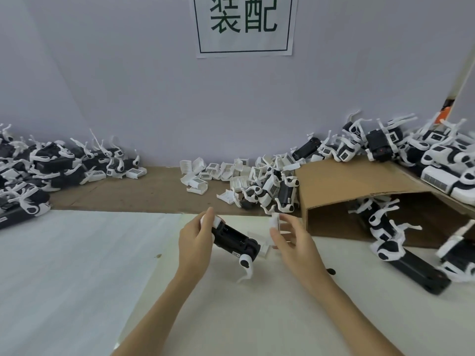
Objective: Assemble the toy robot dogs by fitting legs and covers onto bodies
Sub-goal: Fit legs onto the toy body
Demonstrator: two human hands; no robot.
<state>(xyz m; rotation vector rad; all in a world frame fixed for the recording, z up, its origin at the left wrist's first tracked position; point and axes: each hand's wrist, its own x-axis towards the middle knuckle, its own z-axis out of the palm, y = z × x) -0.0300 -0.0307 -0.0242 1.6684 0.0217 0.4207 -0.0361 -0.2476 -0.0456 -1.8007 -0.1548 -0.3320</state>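
Two bare forearms rise from the bottom edge of the frame toward its centre. The left hand (195, 237) and right hand (290, 237) wear no gloves, rings or watch. No sleeves show.

body (232, 236): black plastic, smooth, slightly glossy
leg (246, 263): white plastic, smooth
loose covers (198, 173), behind the body: white plastic, ribbed
box (341, 181), right of the body: brown cardboard, matt
table sheet (64, 265): white, matt
sign (244, 24): paper
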